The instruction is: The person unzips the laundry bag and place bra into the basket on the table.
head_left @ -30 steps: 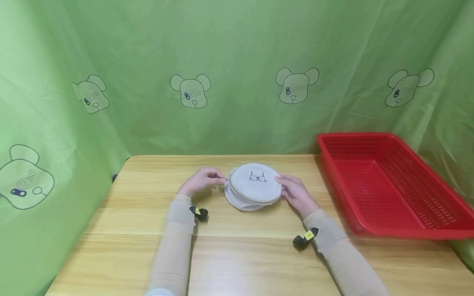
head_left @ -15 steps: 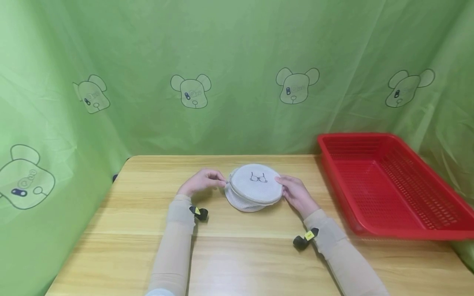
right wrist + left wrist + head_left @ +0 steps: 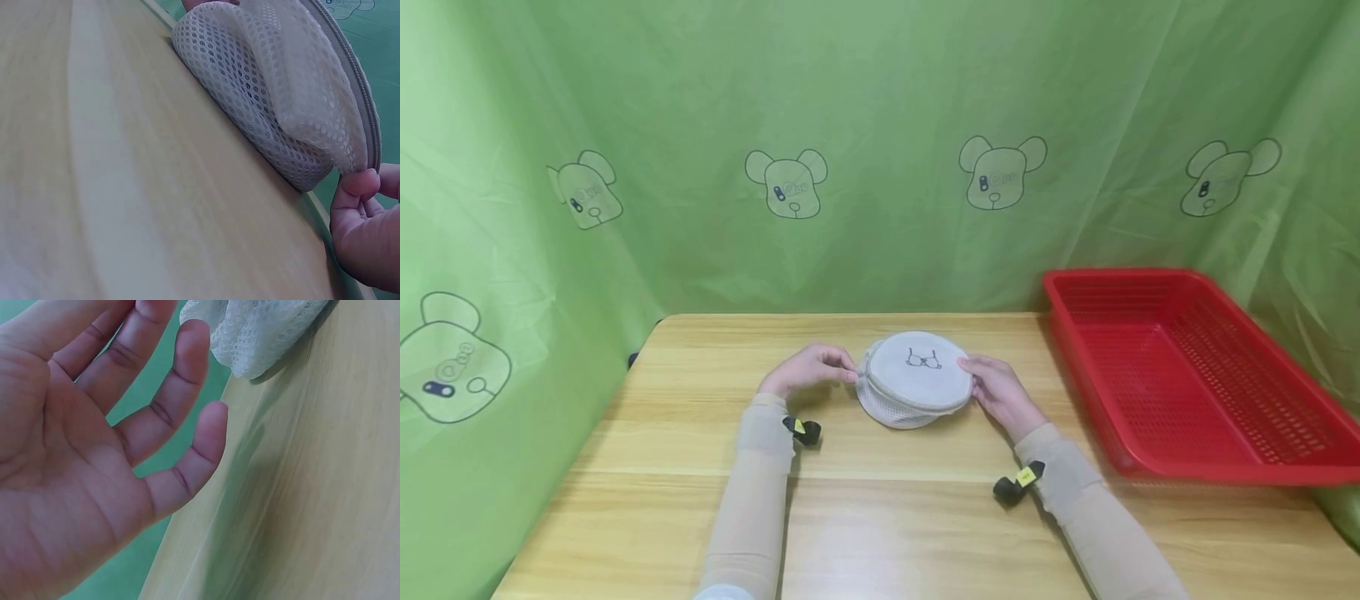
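Observation:
A round white mesh laundry bag (image 3: pixel 919 372) with a bra drawing on its lid sits mid-table, its side wall sagging and folded. Around the lid runs a zipper (image 3: pixel 357 75), plain in the right wrist view. My left hand (image 3: pixel 812 368) has thumb and forefinger together at the bag's left edge by the zipper; whether a zipper pull is between them is too small to tell. In the left wrist view the other fingers (image 3: pixel 165 403) of that hand are loosely bent, clear of the mesh. My right hand (image 3: pixel 1003 396) pinches the lid's right rim, thumb on top.
A big red plastic basket (image 3: pixel 1157 477) stands on the right of the wooden table (image 3: pixel 880 517). Green curtains (image 3: pixel 880 100) with bear-head prints enclose the back and sides.
My left fingertips have shifted slightly toward me along the bag's left edge. The right hand and the bag stay nearly in place.

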Demonstrator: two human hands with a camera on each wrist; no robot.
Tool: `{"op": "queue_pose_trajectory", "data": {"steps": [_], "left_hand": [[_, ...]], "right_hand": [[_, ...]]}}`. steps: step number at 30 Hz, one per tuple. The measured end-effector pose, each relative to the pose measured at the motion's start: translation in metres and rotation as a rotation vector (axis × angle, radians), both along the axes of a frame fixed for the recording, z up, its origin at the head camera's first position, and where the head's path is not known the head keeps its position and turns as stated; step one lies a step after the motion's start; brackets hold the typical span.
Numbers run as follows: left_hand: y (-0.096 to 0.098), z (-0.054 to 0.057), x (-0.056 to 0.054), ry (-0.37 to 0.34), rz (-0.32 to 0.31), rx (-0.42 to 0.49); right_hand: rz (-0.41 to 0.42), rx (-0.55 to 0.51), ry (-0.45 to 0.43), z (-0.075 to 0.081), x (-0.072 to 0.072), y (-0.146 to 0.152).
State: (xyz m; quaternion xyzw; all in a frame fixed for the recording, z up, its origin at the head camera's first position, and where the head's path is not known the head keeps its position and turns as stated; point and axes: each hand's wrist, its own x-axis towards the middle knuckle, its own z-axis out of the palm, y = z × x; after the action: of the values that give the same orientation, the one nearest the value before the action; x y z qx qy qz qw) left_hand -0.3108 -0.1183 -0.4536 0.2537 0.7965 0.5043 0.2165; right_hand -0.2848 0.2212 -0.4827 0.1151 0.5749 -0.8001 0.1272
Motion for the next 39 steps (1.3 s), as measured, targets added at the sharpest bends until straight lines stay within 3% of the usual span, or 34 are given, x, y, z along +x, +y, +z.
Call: {"op": "queue_pose_trajectory", "data": {"steps": [8,23,33,39], "left_hand": [[-0.002,-0.0013,-0.0007,-0.013,0.001,-0.015],[-0.0023,-0.0041,-0.0026,0.011,0.043,-0.05],[-0.0009,-0.0044,-0.0028,-0.004,0.159,-0.074],[0.0017,-0.0043,-0.0031,0.01,0.225,-0.069]], "right_hand": [[-0.007,0.016,-0.007,0.0003,0.0008,-0.001],[0.015,-0.077,0.009,0.0026,0.0017,-0.0008],[0.066,-0.149,0.055,0.0037,0.0031,0.0002],[0.097,-0.12,0.083,0.0031,0.0027,-0.0008]]}}
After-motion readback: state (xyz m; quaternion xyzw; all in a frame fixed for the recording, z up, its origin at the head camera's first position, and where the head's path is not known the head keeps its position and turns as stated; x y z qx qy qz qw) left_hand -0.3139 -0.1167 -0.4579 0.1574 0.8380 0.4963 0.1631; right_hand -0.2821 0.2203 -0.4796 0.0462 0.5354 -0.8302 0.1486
